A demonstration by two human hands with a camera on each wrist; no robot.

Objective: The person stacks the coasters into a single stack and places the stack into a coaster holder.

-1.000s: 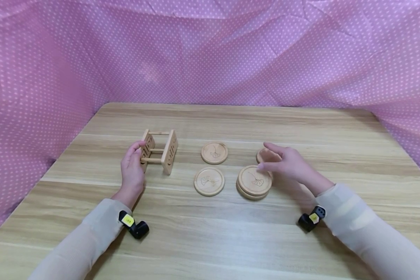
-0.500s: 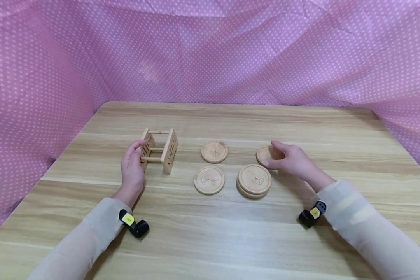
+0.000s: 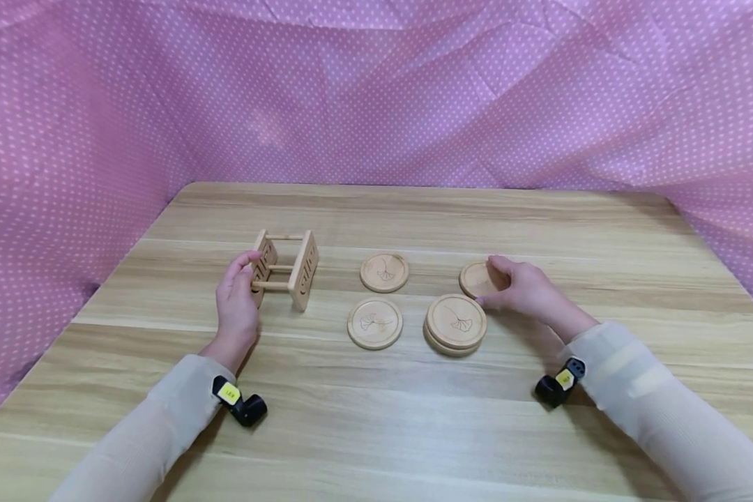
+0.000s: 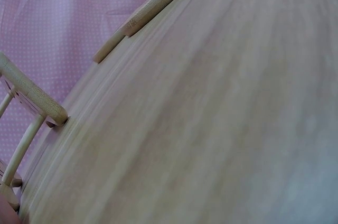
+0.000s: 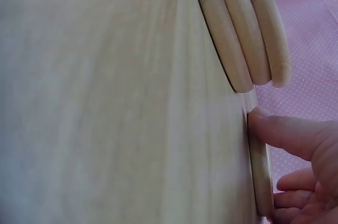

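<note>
At the left my left hand (image 3: 237, 307) holds the near side of a wooden coaster rack (image 3: 304, 270), two carved panels joined by rods. My right hand (image 3: 530, 296) grips the rim of a round wooden coaster (image 3: 479, 279) lying flat at the back right. In the right wrist view, the thumb presses this coaster's edge (image 5: 260, 171) while the fingers sit at its other side. Just in front of it is a coaster stack (image 3: 456, 322), where the right wrist view shows three layers. Only a fingertip of the left hand shows in the left wrist view.
Between rack and stack lie two single coasters, a far one (image 3: 384, 272) and a near one (image 3: 374, 323), each engraved with a ginkgo leaf. Pink dotted cloth (image 3: 376, 104) hangs behind and beside the wooden table (image 3: 376, 418).
My right hand has moved from above the stack and back-right coaster down to that coaster's right side, its fingers now at the rim. The left hand and rack have stayed put.
</note>
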